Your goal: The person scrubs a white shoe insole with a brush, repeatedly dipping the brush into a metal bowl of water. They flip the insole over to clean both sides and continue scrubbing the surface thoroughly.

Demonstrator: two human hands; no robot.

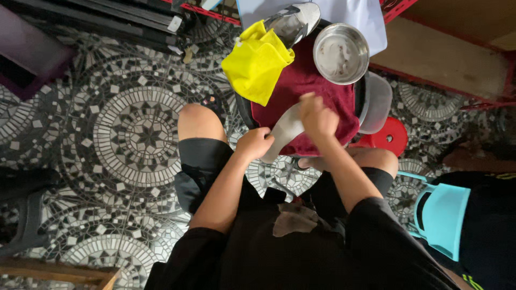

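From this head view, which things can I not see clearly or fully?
- Grey insole-shaped piece: its lower end is hidden by the left hand, its upper part by the right hand, which is blurred.
- Shoe at the top: partly covered by the yellow cloth.
- Metal bowl: its contents are too blurred to tell.
- Turquoise chair: partly hidden behind the person's arm.

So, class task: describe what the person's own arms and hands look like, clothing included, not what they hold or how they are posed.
Both arms are bare from the short black sleeves down. The left hand and right hand wear no gloves; no rings, watch or bands show. The person also wears black shorts.
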